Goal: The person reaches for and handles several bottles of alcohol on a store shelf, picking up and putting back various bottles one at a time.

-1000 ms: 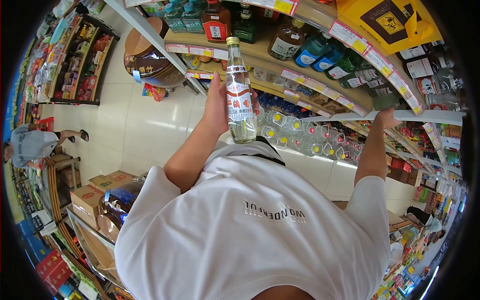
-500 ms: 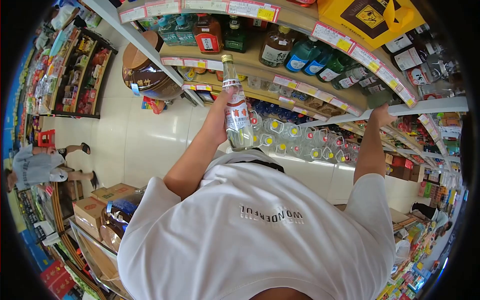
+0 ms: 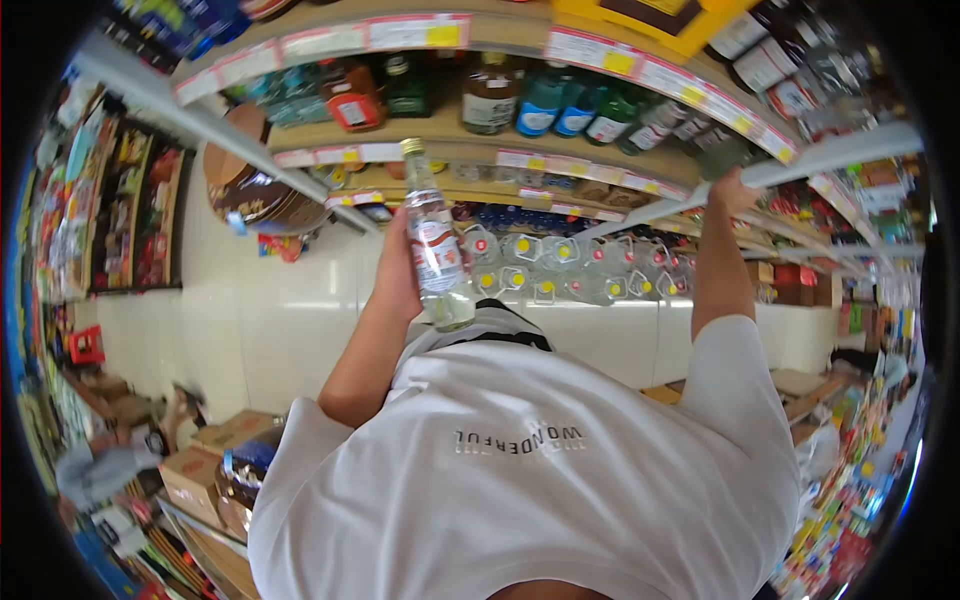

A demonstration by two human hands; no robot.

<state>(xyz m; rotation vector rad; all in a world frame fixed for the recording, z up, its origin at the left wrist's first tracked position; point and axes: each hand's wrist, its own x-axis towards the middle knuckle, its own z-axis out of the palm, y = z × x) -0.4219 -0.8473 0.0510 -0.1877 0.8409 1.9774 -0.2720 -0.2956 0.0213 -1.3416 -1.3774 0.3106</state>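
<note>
My left hand (image 3: 398,270) is closed around a clear glass liquor bottle (image 3: 436,245) with a gold cap and a white-and-red label. It holds the bottle upright with a slight tilt, in front of my shirt. On the right, my right hand (image 3: 735,192) reaches to the shelf edge and is closed on a greenish glass bottle (image 3: 724,158); its fingers are partly hidden. Next to that bottle stands a row of liquor bottles, among them a green bottle (image 3: 612,118) and a blue bottle (image 3: 541,105).
Price tags line the shelf edge (image 3: 640,65). Large clear jugs (image 3: 565,265) stand on the floor below. A big brown jar (image 3: 250,190) is beyond the shelf post at left. Cardboard boxes (image 3: 195,480) sit on a cart behind me at lower left.
The view has shifted, and the shelves now appear further left. The bottle in my left hand sits lower and further left in view. My right hand stays at the greenish bottle.
</note>
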